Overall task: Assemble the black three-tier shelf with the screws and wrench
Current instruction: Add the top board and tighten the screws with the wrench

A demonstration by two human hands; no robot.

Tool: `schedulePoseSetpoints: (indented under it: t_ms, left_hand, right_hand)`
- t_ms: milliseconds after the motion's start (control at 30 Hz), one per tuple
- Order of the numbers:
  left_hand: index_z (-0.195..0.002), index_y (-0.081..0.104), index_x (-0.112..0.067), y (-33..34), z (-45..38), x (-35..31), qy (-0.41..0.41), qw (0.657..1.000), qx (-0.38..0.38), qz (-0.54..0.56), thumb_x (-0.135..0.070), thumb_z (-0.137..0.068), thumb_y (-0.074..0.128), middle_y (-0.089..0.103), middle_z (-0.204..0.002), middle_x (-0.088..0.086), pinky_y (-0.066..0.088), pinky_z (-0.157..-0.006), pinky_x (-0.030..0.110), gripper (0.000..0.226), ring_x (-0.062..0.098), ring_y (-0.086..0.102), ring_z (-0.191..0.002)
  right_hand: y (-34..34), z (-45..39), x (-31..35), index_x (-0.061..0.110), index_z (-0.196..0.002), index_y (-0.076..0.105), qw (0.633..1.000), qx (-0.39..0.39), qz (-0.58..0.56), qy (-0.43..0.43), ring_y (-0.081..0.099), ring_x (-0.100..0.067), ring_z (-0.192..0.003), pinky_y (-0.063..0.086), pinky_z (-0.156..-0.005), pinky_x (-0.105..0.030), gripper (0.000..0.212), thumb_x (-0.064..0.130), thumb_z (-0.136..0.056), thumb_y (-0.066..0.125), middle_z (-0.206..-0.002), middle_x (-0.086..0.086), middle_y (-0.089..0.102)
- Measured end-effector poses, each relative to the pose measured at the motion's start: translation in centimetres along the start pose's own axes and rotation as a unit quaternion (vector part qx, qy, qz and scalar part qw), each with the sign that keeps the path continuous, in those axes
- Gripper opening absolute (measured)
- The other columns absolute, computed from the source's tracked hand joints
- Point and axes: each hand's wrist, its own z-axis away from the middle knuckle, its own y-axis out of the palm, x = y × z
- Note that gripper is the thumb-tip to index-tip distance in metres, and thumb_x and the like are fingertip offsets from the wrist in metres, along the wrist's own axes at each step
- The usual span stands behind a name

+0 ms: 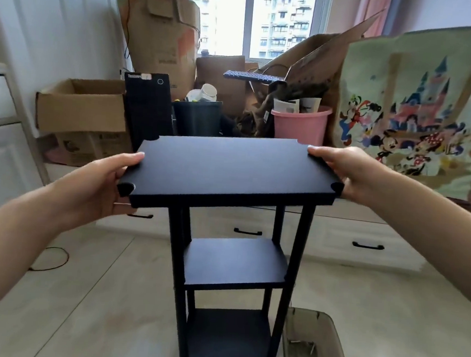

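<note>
The black three-tier shelf stands upright on the floor in front of me. Its top board sits over the black posts, above a middle board and a bottom board. My left hand grips the top board's left end, thumb on top and fingers curled under. My right hand grips the right end the same way, with fingertips over the far right corner. No screws or wrench are visible in my hands.
A translucent plastic bin with small loose bits sits at the shelf's lower right. Behind stand cardboard boxes, a black computer tower, a pink bucket and a cartoon blanket. A cable lies on the left floor.
</note>
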Motion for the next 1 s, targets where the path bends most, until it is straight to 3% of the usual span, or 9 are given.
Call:
schedulePoseSetpoints:
  t_ms: [100,167,267,367,467,567,667,800,1000]
  left_hand:
    - [-0.075,0.082,-0.028,1.0,-2.2,-2.1,0.039,0.999,0.004,0.007,-0.049,-0.072,0.07,0.066,-0.069,-0.002,0.055,-0.05,0.025,0.024,0.014,0.062,-0.051]
    - [-0.072,0.079,-0.025,1.5,-3.8,-2.9,0.052,0.999,0.002,0.011,-0.048,-0.074,0.07,0.06,-0.063,-0.003,0.051,-0.048,0.023,0.025,0.014,0.053,-0.047]
    - [-0.052,0.063,-0.024,2.3,-6.2,-2.7,0.049,0.999,-0.004,0.009,-0.049,-0.077,0.068,0.039,-0.043,-0.007,0.041,-0.044,0.018,0.035,0.009,0.035,-0.038]
    - [-0.061,0.047,-0.025,2.5,-8.5,-1.5,0.043,0.999,-0.016,0.026,-0.048,-0.079,0.069,0.029,-0.041,-0.007,0.039,-0.043,0.018,0.037,0.009,0.03,-0.036]
    - [-0.065,0.056,-0.024,2.2,-10.0,-0.2,0.037,0.997,-0.045,0.046,-0.047,-0.084,0.071,0.03,-0.047,-0.006,0.041,-0.046,0.02,0.033,0.009,0.031,-0.039]
    - [-0.058,0.065,-0.025,2.2,-11.0,1.1,0.038,0.995,-0.062,0.069,-0.046,-0.087,0.07,0.031,-0.048,-0.007,0.041,-0.044,0.02,0.036,0.009,0.031,-0.042]
    - [-0.066,0.063,-0.025,2.6,-11.5,2.6,0.027,0.993,-0.065,0.09,-0.046,-0.088,0.068,0.031,-0.048,-0.008,0.036,-0.041,0.018,0.03,0.008,0.028,-0.043]
    - [-0.078,0.062,-0.024,3.1,-11.6,3.9,0.011,0.991,-0.086,0.107,-0.045,-0.088,0.069,0.035,-0.058,-0.006,0.032,-0.062,0.027,0.025,0.011,0.03,-0.055]
    - [-0.086,0.064,-0.021,3.4,-11.3,3.8,0.017,0.991,-0.097,0.092,-0.042,-0.09,0.067,0.043,-0.066,-0.003,0.034,-0.065,0.031,0.021,0.013,0.035,-0.059]
  right_hand:
    - [-0.4,-2.6,1.9,0.01,-0.087,0.064,1.0,-0.023,0.016,-0.013,0.066,-0.008,-0.046,0.058,-0.052,-0.025,0.02,0.026,-0.085,0.077,-0.053,0.005,0.068]
    - [-0.5,-4.4,2.5,0.009,-0.086,0.064,0.999,-0.025,0.022,-0.01,0.066,-0.01,-0.045,0.053,-0.043,-0.023,0.022,0.026,-0.084,0.077,-0.059,0.0,0.07]
    - [-0.5,-7.0,2.2,0.008,-0.09,0.064,0.999,-0.029,0.04,0.002,0.066,-0.01,-0.045,0.053,-0.043,-0.022,0.022,0.026,-0.085,0.077,-0.078,-0.004,0.068]
    - [-0.2,-8.8,1.1,0.007,-0.087,0.062,0.998,-0.029,0.058,0.018,0.063,-0.008,-0.04,0.048,-0.039,-0.019,0.022,0.024,-0.087,0.075,-0.073,-0.004,0.067]
    - [0.2,-10.1,-0.1,0.006,-0.085,0.061,0.998,-0.022,0.049,0.042,0.063,-0.009,-0.039,0.047,-0.037,-0.019,0.021,0.022,-0.089,0.073,-0.061,-0.003,0.068]
    - [0.6,-11.2,-1.1,0.007,-0.086,0.061,0.996,-0.014,0.041,0.073,0.064,-0.013,-0.044,0.052,-0.043,-0.024,0.02,0.023,-0.089,0.073,-0.072,-0.005,0.066]
    - [0.8,-12.0,-2.2,0.007,-0.086,0.062,0.994,-0.015,0.072,0.079,0.064,-0.012,-0.046,0.052,-0.045,-0.022,0.019,0.023,-0.089,0.072,-0.074,-0.004,0.064]
    - [0.7,-12.4,-2.7,0.005,-0.085,0.063,0.995,-0.012,0.069,0.071,0.062,-0.008,-0.04,0.044,-0.036,-0.017,0.018,0.021,-0.09,0.071,-0.07,-0.004,0.065]
    - [0.9,-12.9,-3.0,0.007,-0.084,0.066,0.994,-0.008,0.088,0.067,0.062,-0.006,-0.04,0.044,-0.036,-0.015,0.016,0.021,-0.09,0.071,-0.057,0.001,0.068]
